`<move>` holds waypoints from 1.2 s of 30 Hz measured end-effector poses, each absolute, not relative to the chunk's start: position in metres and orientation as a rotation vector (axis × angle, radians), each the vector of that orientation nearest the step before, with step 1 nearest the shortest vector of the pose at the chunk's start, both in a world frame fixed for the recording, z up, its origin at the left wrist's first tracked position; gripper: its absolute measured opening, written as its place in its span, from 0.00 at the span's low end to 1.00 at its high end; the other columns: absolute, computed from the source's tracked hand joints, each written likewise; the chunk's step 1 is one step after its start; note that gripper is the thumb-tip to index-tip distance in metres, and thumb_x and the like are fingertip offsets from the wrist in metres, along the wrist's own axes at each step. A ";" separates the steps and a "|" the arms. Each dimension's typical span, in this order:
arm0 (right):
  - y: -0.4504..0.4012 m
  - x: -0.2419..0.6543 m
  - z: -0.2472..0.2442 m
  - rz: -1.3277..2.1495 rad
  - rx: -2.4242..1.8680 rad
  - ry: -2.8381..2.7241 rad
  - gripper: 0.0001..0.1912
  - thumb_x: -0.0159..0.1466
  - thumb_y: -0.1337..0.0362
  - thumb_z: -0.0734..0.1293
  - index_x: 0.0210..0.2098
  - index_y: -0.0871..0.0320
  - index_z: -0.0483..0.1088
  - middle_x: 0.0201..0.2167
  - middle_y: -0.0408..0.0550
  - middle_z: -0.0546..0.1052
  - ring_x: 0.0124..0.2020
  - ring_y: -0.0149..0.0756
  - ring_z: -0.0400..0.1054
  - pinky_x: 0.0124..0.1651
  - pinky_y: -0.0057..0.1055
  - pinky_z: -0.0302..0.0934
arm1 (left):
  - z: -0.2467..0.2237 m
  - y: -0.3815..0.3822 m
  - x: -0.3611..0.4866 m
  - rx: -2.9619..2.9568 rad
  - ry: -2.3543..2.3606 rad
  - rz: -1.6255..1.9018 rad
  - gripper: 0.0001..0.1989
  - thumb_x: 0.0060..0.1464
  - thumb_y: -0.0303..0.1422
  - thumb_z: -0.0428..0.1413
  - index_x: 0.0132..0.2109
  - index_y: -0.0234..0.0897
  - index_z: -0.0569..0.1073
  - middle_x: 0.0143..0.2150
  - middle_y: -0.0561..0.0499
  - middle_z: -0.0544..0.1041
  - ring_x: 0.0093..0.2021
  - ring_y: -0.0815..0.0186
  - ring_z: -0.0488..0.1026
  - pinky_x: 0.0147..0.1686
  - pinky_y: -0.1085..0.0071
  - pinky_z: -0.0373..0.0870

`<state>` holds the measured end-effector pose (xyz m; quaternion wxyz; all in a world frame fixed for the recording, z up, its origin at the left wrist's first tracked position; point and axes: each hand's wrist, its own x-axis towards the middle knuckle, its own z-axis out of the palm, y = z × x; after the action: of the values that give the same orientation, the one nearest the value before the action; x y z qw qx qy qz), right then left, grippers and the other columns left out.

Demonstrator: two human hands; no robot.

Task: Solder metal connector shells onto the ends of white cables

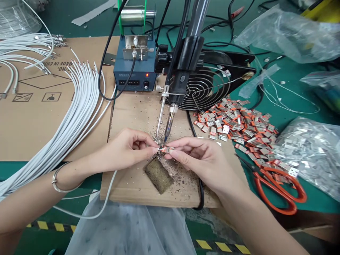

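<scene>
Between thumb and fingers, my left hand (132,150) pinches the end of a white cable (111,186), whose length runs down past my wrist. My right hand (196,152) is closed on a small USB connector (168,150) with an orange part and a metal shell. Cable end and connector meet under the tip of a soldering iron (168,124) clamped on a stand. A thin metal solder feed tube (160,122) comes down beside the iron. Whether the tip touches the joint is too small to tell. Just below lies a brown sponge (158,176).
Behind stands a blue solder feeder (135,67) with a solder spool (135,14). A black fan (204,86) sits behind the iron. At right are a pile of USB connectors (236,122), orange-handled scissors (276,187) and a bag of metal parts (310,152). White cables (77,109) lie left.
</scene>
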<state>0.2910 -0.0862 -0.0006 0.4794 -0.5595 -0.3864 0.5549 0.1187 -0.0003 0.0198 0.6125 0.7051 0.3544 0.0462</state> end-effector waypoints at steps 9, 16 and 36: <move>-0.086 0.291 -0.001 1.349 -1.342 -0.952 0.06 0.52 0.64 0.73 0.29 0.57 0.76 0.23 0.44 0.80 0.26 0.31 0.75 0.30 0.23 0.69 | 0.022 0.000 0.120 1.564 0.812 0.094 0.07 0.53 0.31 0.55 0.33 0.30 0.73 0.18 0.59 0.64 0.14 0.80 0.56 0.11 0.83 0.52; -0.087 0.290 -0.003 1.364 -1.381 -0.931 0.08 0.49 0.63 0.74 0.29 0.57 0.76 0.24 0.45 0.80 0.25 0.32 0.75 0.27 0.23 0.68 | 0.021 0.000 0.121 1.536 0.867 0.042 0.07 0.54 0.32 0.54 0.32 0.32 0.72 0.18 0.60 0.63 0.13 0.79 0.57 0.10 0.84 0.54; -0.133 0.291 0.015 1.494 -1.210 -1.071 0.05 0.54 0.64 0.71 0.31 0.57 0.75 0.21 0.45 0.79 0.20 0.29 0.71 0.20 0.21 0.62 | 0.035 -0.049 0.097 1.494 0.645 -0.150 0.13 0.56 0.40 0.52 0.36 0.33 0.72 0.27 0.52 0.74 0.24 0.73 0.64 0.23 0.76 0.56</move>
<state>0.2905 -0.1332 0.0150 0.4534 -0.4902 -0.4337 0.6050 0.0970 -0.0491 0.0346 0.6844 0.6665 0.2879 -0.0669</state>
